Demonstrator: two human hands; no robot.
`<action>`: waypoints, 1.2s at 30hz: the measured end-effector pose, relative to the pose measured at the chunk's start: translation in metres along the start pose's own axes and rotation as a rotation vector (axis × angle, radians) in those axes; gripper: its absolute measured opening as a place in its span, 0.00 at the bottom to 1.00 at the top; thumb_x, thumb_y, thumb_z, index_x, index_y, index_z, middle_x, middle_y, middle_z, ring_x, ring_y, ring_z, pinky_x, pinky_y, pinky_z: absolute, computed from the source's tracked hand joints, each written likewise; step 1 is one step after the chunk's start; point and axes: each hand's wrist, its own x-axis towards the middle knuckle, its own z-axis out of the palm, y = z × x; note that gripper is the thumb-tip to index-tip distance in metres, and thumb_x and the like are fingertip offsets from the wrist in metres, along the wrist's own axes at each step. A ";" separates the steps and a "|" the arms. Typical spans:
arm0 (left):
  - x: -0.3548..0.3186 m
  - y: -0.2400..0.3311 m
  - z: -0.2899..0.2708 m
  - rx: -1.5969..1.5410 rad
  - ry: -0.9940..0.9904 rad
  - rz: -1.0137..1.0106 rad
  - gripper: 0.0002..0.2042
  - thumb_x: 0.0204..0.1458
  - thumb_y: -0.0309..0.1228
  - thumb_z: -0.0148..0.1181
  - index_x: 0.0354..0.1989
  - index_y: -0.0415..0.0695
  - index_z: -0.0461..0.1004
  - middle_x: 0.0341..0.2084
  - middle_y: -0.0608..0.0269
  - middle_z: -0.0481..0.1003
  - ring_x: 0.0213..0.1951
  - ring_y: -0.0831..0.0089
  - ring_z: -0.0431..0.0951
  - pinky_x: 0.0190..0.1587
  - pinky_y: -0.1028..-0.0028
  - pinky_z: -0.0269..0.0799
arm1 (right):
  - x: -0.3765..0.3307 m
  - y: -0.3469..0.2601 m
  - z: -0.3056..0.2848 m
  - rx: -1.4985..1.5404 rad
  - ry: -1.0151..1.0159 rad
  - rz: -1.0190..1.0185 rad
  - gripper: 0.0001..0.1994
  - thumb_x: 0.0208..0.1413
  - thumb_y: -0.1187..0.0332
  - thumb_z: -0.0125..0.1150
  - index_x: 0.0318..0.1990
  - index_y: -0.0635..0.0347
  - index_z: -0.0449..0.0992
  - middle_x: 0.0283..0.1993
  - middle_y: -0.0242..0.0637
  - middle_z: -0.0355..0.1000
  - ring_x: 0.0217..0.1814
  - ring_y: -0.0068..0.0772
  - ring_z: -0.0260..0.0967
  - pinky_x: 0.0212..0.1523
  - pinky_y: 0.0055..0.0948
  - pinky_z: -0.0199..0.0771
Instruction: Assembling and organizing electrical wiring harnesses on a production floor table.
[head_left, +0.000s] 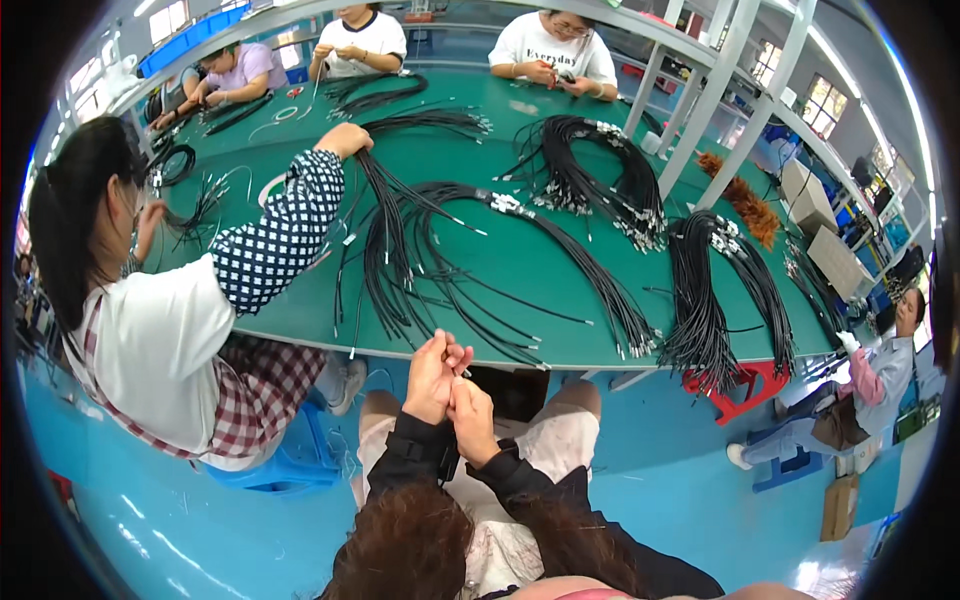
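My left hand [430, 380] and my right hand [472, 415] meet above my lap, just in front of the table edge. The fingers of both are curled and pressed together at the tips. Whatever lies between them is too small or too hidden to make out. Closest to them on the green table [480, 290] is a loose bundle of thin black cables [575, 245] with small metal ends, bound with white pieces near its bend. Some cable ends reach the table edge just beyond my fingers.
At my left a co-worker's hand [345, 140] grips another black cable bundle [390, 235]. More curved bundles [590, 165] lie to the right, one hanging over the edge [700, 330]. Grey shelf posts [740, 100] rise at the far right, near a brown fluffy heap [740, 200]. A red stool [745, 390] stands below.
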 end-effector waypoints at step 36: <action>-0.004 -0.029 -0.012 -0.188 -0.189 0.042 0.13 0.61 0.35 0.44 0.28 0.40 0.64 0.16 0.69 0.61 0.19 0.81 0.60 0.53 0.67 0.71 | -0.016 0.031 -0.027 -0.195 -0.005 -0.212 0.16 0.63 0.67 0.42 0.22 0.60 0.60 0.17 0.25 0.54 0.19 0.15 0.49 0.19 0.20 0.50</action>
